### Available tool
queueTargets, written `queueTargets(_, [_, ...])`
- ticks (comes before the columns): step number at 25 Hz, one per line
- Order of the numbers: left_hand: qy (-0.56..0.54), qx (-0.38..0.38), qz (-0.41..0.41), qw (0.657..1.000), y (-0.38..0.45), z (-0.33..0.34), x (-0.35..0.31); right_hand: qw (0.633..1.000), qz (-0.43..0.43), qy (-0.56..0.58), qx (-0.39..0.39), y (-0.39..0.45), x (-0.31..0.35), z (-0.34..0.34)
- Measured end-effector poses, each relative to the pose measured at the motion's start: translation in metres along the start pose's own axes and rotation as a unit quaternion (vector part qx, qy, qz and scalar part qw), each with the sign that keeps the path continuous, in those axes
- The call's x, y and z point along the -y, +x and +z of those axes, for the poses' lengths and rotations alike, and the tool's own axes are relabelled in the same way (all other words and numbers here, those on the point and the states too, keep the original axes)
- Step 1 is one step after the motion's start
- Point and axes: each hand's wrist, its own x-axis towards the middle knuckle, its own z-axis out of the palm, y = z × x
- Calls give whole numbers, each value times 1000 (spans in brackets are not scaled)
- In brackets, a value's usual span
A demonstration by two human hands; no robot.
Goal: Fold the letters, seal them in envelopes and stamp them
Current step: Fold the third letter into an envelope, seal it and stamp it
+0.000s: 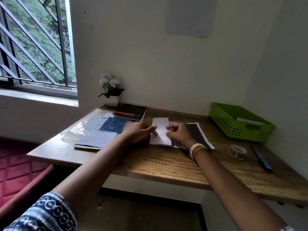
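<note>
letter [160, 133]: folded white strip on the tabletop [166, 162], lying on a dark-printed sheet [199, 133]; landmark for all below.
long axis: runs away from the person, near end at the tabletop's front half, far end toward the wall.
left hand [140, 132]: at the letter's left edge, fingertips pressing on it; grip relaxed, not curled round the paper.
right hand [179, 133]: at the letter's right edge, fingers curled and pinching that edge.
nearer hand: both touch it, one per long side.
next move, as I judge: crease across or along the strip, hands sliding along its length.
tape roll [237, 151]: well right of the letter.
basket [241, 121]: right and beyond.
</note>
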Motion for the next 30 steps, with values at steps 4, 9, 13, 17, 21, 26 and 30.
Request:
queueTargets(4, [20,-70,15,997,2,0,1,986,40,159,-12,-3,6,-5])
queueTargets(9, [-96,-134,-11,986,2,5,-1,980,63,188,-13,-1,6,-4])
queueTargets(13, [-70,-170,0,983,2,5,1,1000,-23,6,-15,-3,6,-1])
queueTargets(17, [-84,-149,55,984,-1,4,-7,991,-28,-120,46,-3,8,-1])
queueTargets(21, [-82,-101,81,988,-9,6,-18,996,16,-80,45,-1,13,-1])
queueTargets(26, [57,-56,89,993,-20,4,-30,995,54,81,11,-3,14,-3])
queueTargets(30, [116,-36,87,989,-26,0,-37,996,23,12,-90,-2,9,-7])
